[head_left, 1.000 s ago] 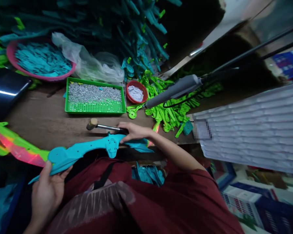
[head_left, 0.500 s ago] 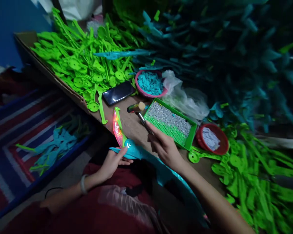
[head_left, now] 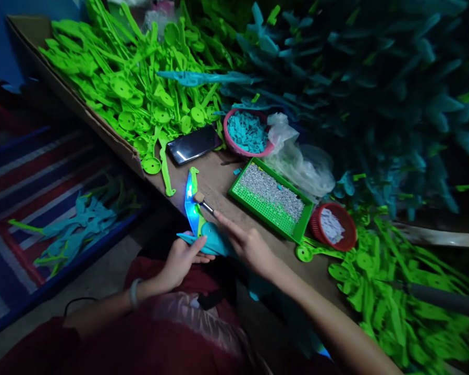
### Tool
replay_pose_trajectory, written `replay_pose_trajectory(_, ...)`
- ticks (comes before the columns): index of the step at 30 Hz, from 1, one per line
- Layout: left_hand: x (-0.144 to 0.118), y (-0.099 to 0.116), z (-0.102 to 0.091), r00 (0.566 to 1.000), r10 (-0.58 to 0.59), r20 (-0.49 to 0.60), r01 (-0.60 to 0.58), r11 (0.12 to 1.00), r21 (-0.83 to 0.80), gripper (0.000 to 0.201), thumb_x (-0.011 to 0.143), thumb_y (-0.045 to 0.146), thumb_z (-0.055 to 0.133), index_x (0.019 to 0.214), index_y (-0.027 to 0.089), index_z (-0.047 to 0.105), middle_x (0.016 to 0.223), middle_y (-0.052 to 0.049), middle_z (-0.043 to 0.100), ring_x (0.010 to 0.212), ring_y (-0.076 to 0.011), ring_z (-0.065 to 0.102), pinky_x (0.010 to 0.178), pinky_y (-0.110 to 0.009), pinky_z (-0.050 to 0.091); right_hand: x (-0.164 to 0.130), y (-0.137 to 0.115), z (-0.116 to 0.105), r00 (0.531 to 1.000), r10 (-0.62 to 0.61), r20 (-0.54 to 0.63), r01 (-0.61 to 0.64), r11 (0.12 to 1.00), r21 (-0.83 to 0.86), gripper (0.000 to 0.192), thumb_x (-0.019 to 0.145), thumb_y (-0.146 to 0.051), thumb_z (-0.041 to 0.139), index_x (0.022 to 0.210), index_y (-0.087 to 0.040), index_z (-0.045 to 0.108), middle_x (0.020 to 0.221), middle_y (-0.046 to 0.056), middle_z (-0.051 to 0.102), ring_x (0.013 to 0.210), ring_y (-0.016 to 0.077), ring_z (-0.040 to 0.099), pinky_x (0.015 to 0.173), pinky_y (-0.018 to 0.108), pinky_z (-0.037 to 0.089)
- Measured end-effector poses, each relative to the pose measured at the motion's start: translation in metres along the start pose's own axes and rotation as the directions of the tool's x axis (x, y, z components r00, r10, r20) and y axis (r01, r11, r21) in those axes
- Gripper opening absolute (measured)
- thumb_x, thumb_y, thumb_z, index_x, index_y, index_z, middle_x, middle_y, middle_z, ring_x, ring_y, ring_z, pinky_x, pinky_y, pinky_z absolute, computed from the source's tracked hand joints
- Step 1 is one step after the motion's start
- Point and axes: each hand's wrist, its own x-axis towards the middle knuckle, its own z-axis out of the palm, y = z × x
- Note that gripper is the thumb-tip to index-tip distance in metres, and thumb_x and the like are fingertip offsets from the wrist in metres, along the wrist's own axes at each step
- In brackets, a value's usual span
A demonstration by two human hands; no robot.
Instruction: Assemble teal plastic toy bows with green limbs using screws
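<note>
In my left hand point(head_left: 185, 260) is the end of a turquoise plastic toy part point(head_left: 216, 244), pinched between thumb and fingers. From it a narrow green piece with a blue-glowing section point(head_left: 191, 200) extends away over the cardboard edge. My right hand point(head_left: 254, 252) grips a small hammer point(head_left: 207, 207) by its metal shaft, forefinger stretched along it. The hammer's tan head is at the glowing section; whether they touch I cannot tell. My right hand and forearm hide part of the turquoise piece.
A green basket point(head_left: 234, 194) of small silvery bits, a pink bowl point(head_left: 226, 138) of turquoise pieces and a red basket point(head_left: 349, 239) of white pieces lie ahead. Around them are a phone point(head_left: 193, 145), green parts point(head_left: 121, 88) and a turquoise pile point(head_left: 336, 88). Turquoise parts point(head_left: 89, 219) lie lower left.
My right hand has brought the hammer left and down to the glowing section. The glow has turned from red to blue. My left hand keeps its hold; the view has shifted slightly.
</note>
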Motion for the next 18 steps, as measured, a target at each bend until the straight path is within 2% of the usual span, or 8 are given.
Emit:
replay_pose_trajectory(3, 0.002, -0.003, 0.001, 1.000, 0.014, -0.011, -0.014, 1.000, -0.020, 0.051, 0.078, 0.058, 0.073, 0.094, 0.012, 0.061, 0.081, -0.010, 0.075, 0.071, -0.0239, 0.075, 0.064, -0.029, 0.062, -0.031, -0.012, -0.005, 0.992, -0.005, -0.124, 0.009, 1.000, 0.028, 0.050, 0.099, -0.020, 0.043, 0.148, -0.029, 0.043, 0.112, 0.007, 0.073, 0.086, 0.0173, 0.071, 0.076, 0.028, 0.058)
replay_pose_trajectory(6, 0.002, -0.006, 0.001, 0.999, 0.050, -0.004, -0.050, 0.998, -0.026, 0.051, 0.078, 0.057, 0.073, 0.101, 0.013, 0.059, 0.088, -0.009, 0.075, 0.073, -0.0236, 0.075, 0.064, -0.031, 0.063, -0.069, -0.021, 0.003, 0.914, 0.027, -0.404, -0.015, 0.999, 0.031, 0.059, 0.098, -0.015, 0.046, 0.151, -0.037, 0.035, 0.115, 0.005, 0.072, 0.096, 0.0183, 0.071, 0.080, 0.030, 0.060)
replay_pose_trajectory(7, 0.002, -0.007, 0.001, 0.998, 0.055, 0.002, -0.055, 0.998, -0.021, 0.051, 0.079, 0.057, 0.072, 0.102, 0.014, 0.059, 0.089, -0.009, 0.075, 0.074, -0.0236, 0.075, 0.065, -0.031, 0.063, -0.078, -0.023, 0.009, 0.898, 0.051, -0.436, -0.044, 0.999, 0.026, 0.060, 0.097, -0.015, 0.046, 0.151, -0.038, 0.033, 0.114, 0.005, 0.072, 0.096, 0.0188, 0.071, 0.080, 0.031, 0.060)
replay_pose_trajectory(8, 0.002, -0.008, 0.000, 0.998, 0.058, 0.001, -0.058, 0.998, -0.013, 0.051, 0.079, 0.058, 0.072, 0.102, 0.014, 0.059, 0.089, -0.008, 0.075, 0.074, -0.0236, 0.075, 0.065, -0.030, 0.063, -0.084, -0.023, 0.015, 0.903, 0.075, -0.424, -0.072, 0.997, 0.023, 0.060, 0.098, -0.015, 0.046, 0.151, -0.039, 0.033, 0.112, 0.005, 0.073, 0.094, 0.0194, 0.072, 0.080, 0.032, 0.061)
replay_pose_trajectory(11, 0.002, -0.011, -0.001, 0.997, 0.074, -0.030, -0.073, 0.997, 0.019, 0.053, 0.077, 0.058, 0.073, 0.103, 0.014, 0.059, 0.087, -0.008, 0.075, 0.073, -0.0240, 0.075, 0.065, -0.031, 0.063, -0.088, -0.026, 0.032, 0.959, 0.158, -0.235, -0.152, 0.987, 0.044, 0.053, 0.099, -0.018, 0.044, 0.149, -0.036, 0.040, 0.108, 0.006, 0.074, 0.089, 0.0209, 0.074, 0.077, 0.034, 0.063)
replay_pose_trajectory(13, 0.003, -0.012, -0.001, 0.996, 0.086, -0.031, -0.085, 0.996, 0.034, 0.054, 0.078, 0.058, 0.072, 0.105, 0.013, 0.059, 0.087, -0.008, 0.075, 0.072, -0.0243, 0.075, 0.066, -0.032, 0.063, -0.091, -0.031, 0.038, 0.955, 0.177, -0.238, -0.165, 0.984, 0.072, 0.052, 0.099, -0.018, 0.044, 0.148, -0.035, 0.041, 0.115, 0.007, 0.073, 0.097, 0.0222, 0.073, 0.080, 0.035, 0.063)
replay_pose_trajectory(15, 0.004, -0.012, -0.001, 0.996, 0.087, -0.019, -0.086, 0.996, 0.039, 0.054, 0.079, 0.058, 0.072, 0.107, 0.013, 0.058, 0.085, -0.008, 0.075, 0.073, -0.0247, 0.075, 0.065, -0.032, 0.063, -0.106, -0.036, 0.043, 0.896, 0.166, -0.411, -0.145, 0.986, 0.082, 0.056, 0.098, -0.016, 0.045, 0.150, -0.036, 0.038, 0.123, 0.009, 0.069, 0.107, 0.0241, 0.070, 0.085, 0.037, 0.063)
replay_pose_trajectory(18, 0.004, -0.012, -0.001, 0.996, 0.078, -0.034, -0.077, 0.996, 0.037, 0.056, 0.078, 0.057, 0.073, 0.107, 0.012, 0.057, 0.082, -0.008, 0.075, 0.073, -0.0250, 0.075, 0.064, -0.030, 0.063, -0.148, -0.041, 0.055, 0.750, 0.225, -0.622, -0.188, 0.974, 0.126, 0.064, 0.097, -0.015, 0.045, 0.153, -0.040, 0.027, 0.123, 0.009, 0.069, 0.105, 0.0257, 0.071, 0.083, 0.043, 0.063)
